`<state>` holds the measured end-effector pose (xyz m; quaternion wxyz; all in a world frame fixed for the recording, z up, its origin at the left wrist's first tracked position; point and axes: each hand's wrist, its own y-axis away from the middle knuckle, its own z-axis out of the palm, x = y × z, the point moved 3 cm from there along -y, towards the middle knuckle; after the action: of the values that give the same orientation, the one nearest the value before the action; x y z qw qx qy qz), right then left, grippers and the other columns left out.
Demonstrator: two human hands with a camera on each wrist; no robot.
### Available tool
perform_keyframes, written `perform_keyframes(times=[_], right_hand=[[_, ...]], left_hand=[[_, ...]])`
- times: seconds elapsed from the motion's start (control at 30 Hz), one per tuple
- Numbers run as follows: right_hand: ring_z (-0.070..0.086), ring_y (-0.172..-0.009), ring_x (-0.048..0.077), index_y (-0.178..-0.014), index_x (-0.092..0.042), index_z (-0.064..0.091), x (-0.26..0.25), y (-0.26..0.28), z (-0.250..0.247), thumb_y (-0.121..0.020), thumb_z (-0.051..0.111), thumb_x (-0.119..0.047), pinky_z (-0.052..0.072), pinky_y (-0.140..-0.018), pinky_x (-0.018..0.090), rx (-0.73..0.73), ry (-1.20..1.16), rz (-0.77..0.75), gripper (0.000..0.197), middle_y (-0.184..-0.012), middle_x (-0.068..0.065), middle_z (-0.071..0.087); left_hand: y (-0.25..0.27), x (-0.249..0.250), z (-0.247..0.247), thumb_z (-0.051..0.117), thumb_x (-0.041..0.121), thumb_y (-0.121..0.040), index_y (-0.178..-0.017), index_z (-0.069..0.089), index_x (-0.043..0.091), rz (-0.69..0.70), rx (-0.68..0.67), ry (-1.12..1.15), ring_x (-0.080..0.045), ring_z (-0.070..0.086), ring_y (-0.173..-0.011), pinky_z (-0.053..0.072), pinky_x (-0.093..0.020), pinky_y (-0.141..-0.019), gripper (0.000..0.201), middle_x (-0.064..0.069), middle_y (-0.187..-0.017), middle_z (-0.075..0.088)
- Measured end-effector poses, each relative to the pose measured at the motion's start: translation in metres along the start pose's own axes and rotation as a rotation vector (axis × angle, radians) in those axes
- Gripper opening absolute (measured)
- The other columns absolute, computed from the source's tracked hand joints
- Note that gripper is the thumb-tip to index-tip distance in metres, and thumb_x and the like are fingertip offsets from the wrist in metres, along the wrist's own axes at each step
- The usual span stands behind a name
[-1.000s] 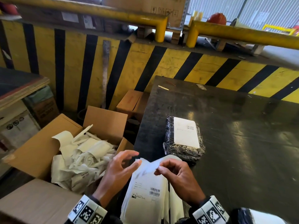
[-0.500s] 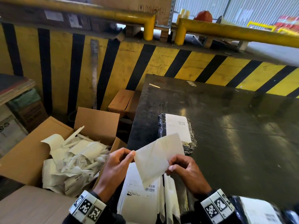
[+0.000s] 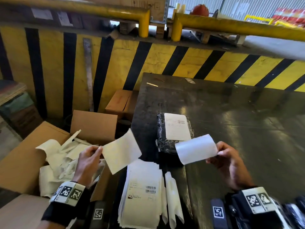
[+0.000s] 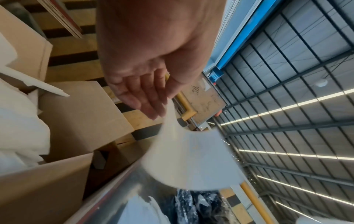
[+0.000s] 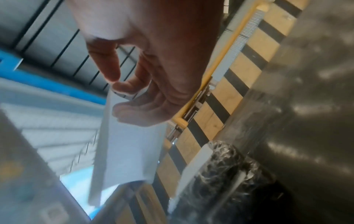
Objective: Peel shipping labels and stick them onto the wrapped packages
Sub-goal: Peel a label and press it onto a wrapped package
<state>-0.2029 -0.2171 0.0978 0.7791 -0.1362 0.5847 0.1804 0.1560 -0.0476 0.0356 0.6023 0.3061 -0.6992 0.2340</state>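
Pinching label point(image 3: 196, 149), right hand point(image 3: 231, 164) raised.

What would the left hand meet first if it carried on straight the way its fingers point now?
Probably the far flap of the open cardboard box, beyond the left hand and its backing sheet; depth is hard to judge.

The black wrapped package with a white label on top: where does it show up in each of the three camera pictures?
Head view: the black wrapped package lies on the dark table, centre of the picture, between the two hands.
Left wrist view: only its crinkled black wrap shows, at the bottom edge.
Right wrist view: it fills the lower right, its white label edge-on.
Shared landmark: the yellow-and-black striped wall.
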Motion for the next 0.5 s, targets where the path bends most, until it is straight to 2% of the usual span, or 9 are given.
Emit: perform_keyframes(times=[0.07, 0.13, 0.2, 0.23, 0.3, 0.4, 0.5], right_hand=[[0.051, -0.055, 0.026, -0.070, 0.002, 0.048, 0.012, -0.004, 0.004, -0.063, 0.048, -0.009, 0.049, -0.050, 0.026, -0.003, 0.154, 0.050, 0.014, -0.065, 0.019, 0.046], [0.053, -0.054, 0.024, -0.071, 0.000, 0.052, 0.032, -0.004, 0.014, -0.066, 0.048, -0.008, 0.048, -0.051, 0.025, -0.102, 0.321, 0.158, 0.010, -0.060, 0.017, 0.049], [0.056, -0.055, 0.016, -0.071, -0.007, 0.055, 0.056, 0.001, 0.025, -0.075, 0.052, -0.005, 0.046, -0.054, 0.024, -0.299, 0.532, 0.299, 0.006, -0.059, 0.004, 0.058], [0.056, -0.056, 0.011, -0.072, -0.010, 0.056, 0.069, 0.003, 0.030, -0.081, 0.052, -0.003, 0.046, -0.055, 0.022, -0.405, 0.643, 0.370, 0.012, -0.061, -0.001, 0.060], [0.055, -0.059, 0.005, -0.075, -0.016, 0.054, 0.092, 0.008, 0.038, -0.088, 0.050, -0.003, 0.046, -0.055, 0.017, -0.584, 0.828, 0.477, 0.019, -0.069, -0.003, 0.061], [0.056, -0.065, 0.007, -0.077, -0.022, 0.054, 0.115, 0.013, 0.046, -0.091, 0.052, -0.012, 0.048, -0.058, 0.018, -0.739, 1.089, 0.493, 0.018, -0.077, -0.003, 0.060], [0.059, -0.070, 0.016, -0.069, -0.026, 0.054, 0.123, 0.015, 0.051, -0.088, 0.060, -0.018, 0.049, -0.059, 0.025, -0.763, 1.154, 0.468, 0.022, -0.076, -0.001, 0.061]], left_hand=[[0.007, 0.009, 0.007, 0.051, 0.018, -0.095, -0.096, 0.061, 0.002, 0.024, -0.048, 0.023, -0.019, 0.064, -0.080, 0.050, -0.018, -0.058, 0.019, -0.013, -0.088, 0.065], [0.016, 0.019, 0.015, 0.053, 0.024, -0.093, -0.099, 0.063, 0.006, 0.063, -0.095, 0.017, -0.019, 0.067, -0.085, 0.053, -0.023, -0.067, 0.021, -0.011, -0.092, 0.067], [0.023, 0.025, 0.023, 0.054, 0.024, -0.092, -0.097, 0.063, 0.009, 0.078, -0.134, 0.034, -0.016, 0.069, -0.083, 0.056, -0.022, -0.065, 0.019, -0.008, -0.089, 0.069], [0.026, 0.028, 0.027, 0.054, 0.023, -0.093, -0.096, 0.064, 0.010, 0.073, -0.141, 0.050, -0.012, 0.069, -0.081, 0.056, -0.019, -0.062, 0.017, -0.006, -0.087, 0.070], [0.031, 0.032, 0.032, 0.054, 0.022, -0.092, -0.095, 0.064, 0.010, 0.076, -0.148, 0.075, -0.011, 0.069, -0.079, 0.056, -0.017, -0.060, 0.016, -0.004, -0.084, 0.069], [0.036, 0.033, 0.037, 0.055, 0.026, -0.091, -0.097, 0.064, 0.008, 0.081, -0.160, 0.070, -0.018, 0.069, -0.083, 0.058, -0.021, -0.065, 0.021, -0.008, -0.088, 0.070], [0.043, 0.035, 0.041, 0.055, 0.021, -0.092, -0.097, 0.065, 0.006, 0.091, -0.186, 0.068, -0.016, 0.069, -0.081, 0.057, -0.019, -0.065, 0.018, -0.006, -0.085, 0.071]])
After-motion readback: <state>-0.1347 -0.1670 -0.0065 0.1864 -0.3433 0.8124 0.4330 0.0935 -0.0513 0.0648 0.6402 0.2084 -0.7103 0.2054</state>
